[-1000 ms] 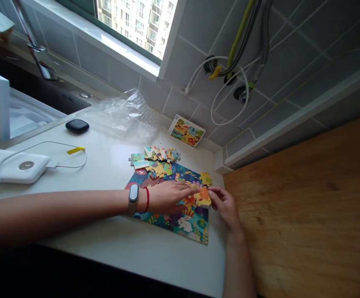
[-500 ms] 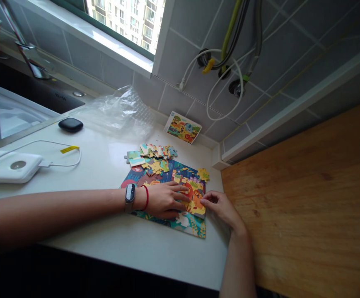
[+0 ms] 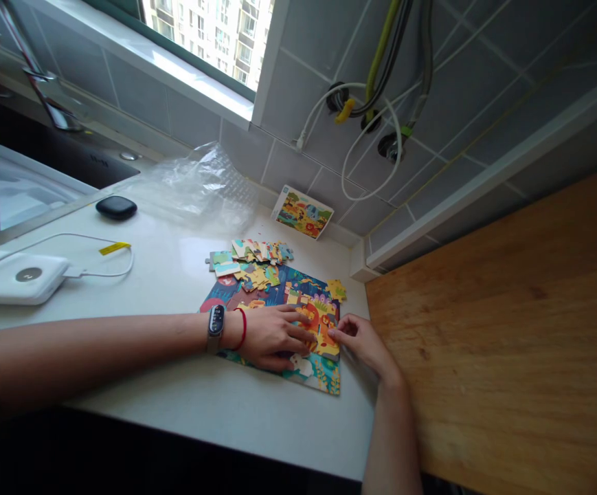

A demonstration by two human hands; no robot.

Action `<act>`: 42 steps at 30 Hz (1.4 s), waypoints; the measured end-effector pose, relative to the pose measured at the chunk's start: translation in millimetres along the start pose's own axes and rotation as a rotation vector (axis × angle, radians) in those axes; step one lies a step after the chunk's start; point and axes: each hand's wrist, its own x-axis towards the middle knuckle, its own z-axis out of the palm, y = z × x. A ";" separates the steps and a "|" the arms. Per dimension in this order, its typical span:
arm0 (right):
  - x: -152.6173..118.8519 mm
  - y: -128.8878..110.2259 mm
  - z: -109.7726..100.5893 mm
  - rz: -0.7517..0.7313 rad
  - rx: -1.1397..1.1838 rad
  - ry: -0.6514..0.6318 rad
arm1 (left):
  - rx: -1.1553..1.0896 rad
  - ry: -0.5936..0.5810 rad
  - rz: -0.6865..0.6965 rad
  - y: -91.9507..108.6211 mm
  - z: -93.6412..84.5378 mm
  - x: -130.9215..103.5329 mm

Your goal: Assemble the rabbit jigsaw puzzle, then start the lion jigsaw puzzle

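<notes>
My left hand (image 3: 272, 337) rests palm down, fingers stretched out, across joined jigsaw pieces with orange and red animal art. At the right edge of those pieces, my right hand (image 3: 363, 344) has thumb and forefinger pinched on a puzzle piece (image 3: 325, 333) showing a small lion; its other fingers are curled. The joined pieces lie on a colourful illustrated board (image 3: 323, 378), partly hidden by my left hand. Loose puzzle pieces (image 3: 257, 275) overlap in a pile at the board's far left, and a single yellow piece (image 3: 336, 289) lies at its far right corner.
A picture card (image 3: 304, 212) leans against the tiled wall. Crumpled clear plastic (image 3: 200, 185), a black case (image 3: 116, 207) and a white power bank (image 3: 20, 275) with a cable are on the counter's left. A wooden panel (image 3: 509, 330) borders the right side, a sink the far left.
My left hand's fingers have shifted slightly down over the pieces. My right hand's fingertips have edged a little left, still at the puzzle's right edge.
</notes>
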 end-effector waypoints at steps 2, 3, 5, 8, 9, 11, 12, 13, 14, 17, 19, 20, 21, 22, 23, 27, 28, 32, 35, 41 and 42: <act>1.2 1.7 1.3 0.001 -0.026 0.015 | -0.002 -0.001 0.003 -0.4 0.0 -0.3; 1.8 2.5 1.7 0.000 -0.038 0.023 | -0.003 0.002 0.004 -0.6 0.1 -0.5; 2.8 3.7 2.4 -0.005 -0.054 0.035 | -0.003 0.003 0.003 -1.0 0.4 -0.8; 3.5 4.1 2.7 -0.010 -0.072 0.042 | -0.002 -0.002 0.000 -1.3 0.9 -1.3; 3.4 3.9 2.9 -0.009 -0.075 0.038 | -0.002 -0.002 0.000 -1.2 0.9 -1.4; 2.9 3.1 3.3 -0.010 -0.073 0.034 | -0.005 0.004 -0.001 -0.9 0.7 -1.6; 2.4 2.4 3.7 -0.012 -0.070 0.037 | -0.008 0.002 -0.005 -0.8 0.4 -1.6; 1.9 1.6 4.1 -0.015 -0.067 0.041 | -0.010 -0.007 -0.012 -0.6 0.1 -1.7; 1.5 0.6 4.6 -0.019 -0.067 0.045 | -0.012 -0.019 -0.018 -0.4 -0.2 -1.7; 1.4 -4.0 5.8 -0.055 -0.073 0.077 | -0.027 -0.027 -0.029 -0.3 -0.8 -1.9; 2.8 -7.5 6.1 -0.107 -0.062 0.157 | -0.042 -0.006 -0.023 -0.6 -0.9 -2.0; 3.8 -8.9 6.0 -0.135 -0.051 0.225 | -0.046 0.003 -0.020 -0.7 -1.0 -1.9; 5.0 -10.0 6.0 -0.160 -0.040 0.305 | -0.047 0.010 -0.015 -0.8 -1.0 -1.7; 6.3 -10.6 5.9 -0.178 -0.031 0.387 | -0.047 0.014 -0.010 -0.8 -1.1 -1.5; 7.6 -10.8 6.1 -0.189 -0.024 0.461 | -0.046 0.018 -0.006 -0.7 -1.4 -1.2; 11.8 -9.4 10.8 -0.199 -0.005 0.603 | -0.011 0.045 -0.030 1.1 -3.8 0.1; 12.7 -9.2 13.2 -0.201 -0.004 0.617 | 0.009 0.054 -0.051 1.7 -4.4 0.3; 15.2 -10.7 25.7 -0.224 -0.019 0.638 | 0.085 0.092 -0.197 2.0 -3.7 0.1; 15.8 -13.4 33.2 -0.243 -0.018 0.596 | 0.107 0.133 -0.324 -1.1 0.2 -0.8; 16.6 -16.4 34.7 -0.262 0.027 0.589 | 0.116 0.187 -0.608 -9.5 4.8 -3.3; 17.0 -16.4 34.1 -0.258 0.030 0.592 | 0.107 0.190 -0.636 -10.6 4.9 -3.6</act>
